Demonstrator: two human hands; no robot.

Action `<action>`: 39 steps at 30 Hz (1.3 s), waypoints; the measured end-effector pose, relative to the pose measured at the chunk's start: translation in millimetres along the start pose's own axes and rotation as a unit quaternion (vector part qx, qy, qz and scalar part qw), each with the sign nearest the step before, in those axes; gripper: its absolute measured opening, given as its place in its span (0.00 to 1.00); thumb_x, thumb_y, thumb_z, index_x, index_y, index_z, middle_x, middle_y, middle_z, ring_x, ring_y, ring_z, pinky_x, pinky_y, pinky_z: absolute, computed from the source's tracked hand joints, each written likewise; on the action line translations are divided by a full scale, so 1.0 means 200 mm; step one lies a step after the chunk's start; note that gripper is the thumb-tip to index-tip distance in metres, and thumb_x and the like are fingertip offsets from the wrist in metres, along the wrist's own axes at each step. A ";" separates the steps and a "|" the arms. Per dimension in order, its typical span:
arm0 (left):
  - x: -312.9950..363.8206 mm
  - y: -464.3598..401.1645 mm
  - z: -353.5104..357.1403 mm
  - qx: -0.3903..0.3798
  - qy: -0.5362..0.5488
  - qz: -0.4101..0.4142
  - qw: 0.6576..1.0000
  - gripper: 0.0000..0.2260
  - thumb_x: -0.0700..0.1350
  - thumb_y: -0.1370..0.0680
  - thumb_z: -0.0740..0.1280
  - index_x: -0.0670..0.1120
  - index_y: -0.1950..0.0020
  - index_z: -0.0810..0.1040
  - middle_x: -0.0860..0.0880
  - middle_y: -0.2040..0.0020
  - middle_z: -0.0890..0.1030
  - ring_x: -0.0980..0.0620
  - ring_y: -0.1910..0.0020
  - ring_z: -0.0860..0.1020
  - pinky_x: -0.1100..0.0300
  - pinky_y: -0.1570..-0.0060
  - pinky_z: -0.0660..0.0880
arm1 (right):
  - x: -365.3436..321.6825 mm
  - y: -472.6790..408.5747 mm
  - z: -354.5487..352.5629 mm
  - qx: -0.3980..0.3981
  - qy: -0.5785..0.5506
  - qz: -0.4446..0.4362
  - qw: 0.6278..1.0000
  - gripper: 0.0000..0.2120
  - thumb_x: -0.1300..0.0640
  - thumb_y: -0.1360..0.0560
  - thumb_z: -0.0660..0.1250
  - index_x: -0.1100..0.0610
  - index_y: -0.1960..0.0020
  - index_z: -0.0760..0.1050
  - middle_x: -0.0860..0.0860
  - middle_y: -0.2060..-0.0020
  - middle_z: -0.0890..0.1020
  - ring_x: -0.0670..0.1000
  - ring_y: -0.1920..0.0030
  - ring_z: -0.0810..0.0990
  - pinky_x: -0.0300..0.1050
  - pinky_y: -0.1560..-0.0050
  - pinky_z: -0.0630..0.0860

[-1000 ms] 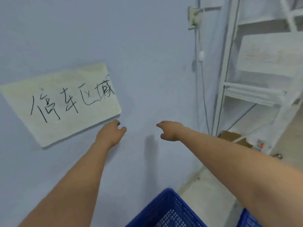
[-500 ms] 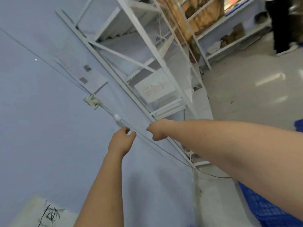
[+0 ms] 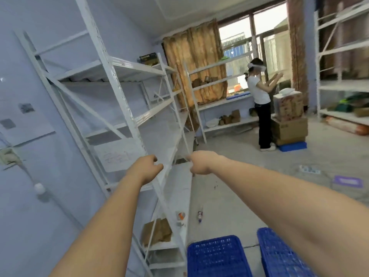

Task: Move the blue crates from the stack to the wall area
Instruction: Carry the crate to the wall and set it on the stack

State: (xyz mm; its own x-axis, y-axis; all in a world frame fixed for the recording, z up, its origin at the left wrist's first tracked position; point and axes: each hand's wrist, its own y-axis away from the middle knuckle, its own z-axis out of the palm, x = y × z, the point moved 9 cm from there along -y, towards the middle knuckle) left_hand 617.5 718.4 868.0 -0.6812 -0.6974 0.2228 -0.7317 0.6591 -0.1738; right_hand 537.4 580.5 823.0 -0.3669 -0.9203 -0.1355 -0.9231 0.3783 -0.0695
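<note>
Head view: both hands, left [image 3: 148,168] and right [image 3: 201,164], reach out loosely curled, holding nothing; two blue crates [image 3: 217,256] sit low at bottom centre, nearer the right arm.

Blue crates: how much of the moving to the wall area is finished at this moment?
Two blue crates sit on the floor near the white shelving. Nothing is in hand: left hand and right hand are loosely curled, holding nothing. No stack is visible, so what remains cannot be told.

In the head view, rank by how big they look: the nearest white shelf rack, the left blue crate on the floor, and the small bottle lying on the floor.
1. White shelf rack
2. Left blue crate, cut off by the frame edge
3. Small bottle
</note>
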 end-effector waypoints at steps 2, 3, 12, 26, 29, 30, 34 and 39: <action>0.18 -0.06 0.03 -0.004 -0.002 0.012 1.000 0.21 0.51 0.23 0.60 0.43 0.32 0.71 0.43 0.33 0.74 0.43 0.37 0.74 0.53 0.40 0.71 | 0.23 0.06 -0.08 0.008 0.002 0.027 1.000 0.23 0.53 0.23 0.60 0.56 0.29 0.66 0.56 0.32 0.72 0.58 0.35 0.73 0.56 0.36 0.72; 0.27 -0.08 0.04 -0.008 -0.004 0.019 1.000 0.21 0.51 0.23 0.60 0.43 0.32 0.71 0.43 0.33 0.75 0.43 0.37 0.74 0.53 0.40 0.71 | 0.34 0.10 -0.11 0.012 0.001 0.040 0.999 0.24 0.53 0.23 0.60 0.56 0.28 0.64 0.56 0.31 0.71 0.58 0.33 0.72 0.56 0.35 0.71; 0.93 -0.30 0.14 -0.008 -0.006 0.107 0.994 0.18 0.49 0.21 0.60 0.41 0.33 0.71 0.41 0.35 0.75 0.43 0.40 0.75 0.54 0.45 0.71 | 1.13 0.35 -0.32 0.020 -0.011 0.158 0.987 0.29 0.53 0.22 0.59 0.58 0.24 0.56 0.56 0.26 0.63 0.57 0.28 0.65 0.53 0.31 0.67; 1.57 -0.65 0.38 -0.017 0.024 0.242 0.970 0.21 0.55 0.21 0.59 0.45 0.32 0.70 0.44 0.35 0.75 0.46 0.39 0.75 0.52 0.42 0.73 | 1.63 0.49 -0.58 0.062 0.006 0.300 0.952 0.26 0.54 0.23 0.60 0.57 0.26 0.62 0.56 0.29 0.69 0.58 0.31 0.69 0.54 0.33 0.70; 1.63 -0.70 0.49 -0.044 0.009 0.241 0.969 0.22 0.55 0.21 0.58 0.45 0.31 0.69 0.44 0.34 0.74 0.45 0.38 0.74 0.50 0.40 0.73 | 1.72 0.47 -0.52 0.030 0.023 0.308 0.951 0.26 0.55 0.23 0.60 0.58 0.27 0.62 0.57 0.29 0.68 0.58 0.31 0.69 0.54 0.32 0.69; 1.65 -0.72 0.51 -0.048 0.007 0.239 0.970 0.22 0.55 0.21 0.58 0.45 0.31 0.69 0.44 0.34 0.74 0.45 0.38 0.75 0.49 0.40 0.73 | 1.76 0.45 -0.51 0.029 0.024 0.309 0.950 0.26 0.55 0.23 0.60 0.59 0.26 0.61 0.57 0.28 0.67 0.58 0.31 0.68 0.54 0.32 0.69; 1.72 -0.85 0.57 -0.046 0.005 0.224 0.973 0.22 0.56 0.21 0.58 0.46 0.31 0.69 0.45 0.34 0.74 0.46 0.38 0.75 0.50 0.41 0.73 | 1.91 0.36 -0.52 0.037 0.028 0.296 0.954 0.26 0.54 0.23 0.60 0.59 0.27 0.61 0.56 0.28 0.66 0.58 0.30 0.68 0.53 0.32 0.69; 1.86 -0.98 0.70 -0.064 -0.002 0.203 0.977 0.22 0.55 0.21 0.56 0.46 0.31 0.67 0.44 0.33 0.73 0.45 0.38 0.74 0.53 0.45 0.72 | 2.14 0.26 -0.47 0.024 0.025 0.269 0.963 0.25 0.54 0.22 0.59 0.59 0.27 0.62 0.55 0.28 0.66 0.57 0.31 0.68 0.52 0.33 0.69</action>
State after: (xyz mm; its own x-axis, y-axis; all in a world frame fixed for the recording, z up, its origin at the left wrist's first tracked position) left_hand 503.9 288.9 850.4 -0.9152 -0.3713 0.1568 -0.3913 0.9118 -0.1250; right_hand 322.0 197.4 855.0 -0.7962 -0.5935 -0.1175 -0.5924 0.8042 -0.0481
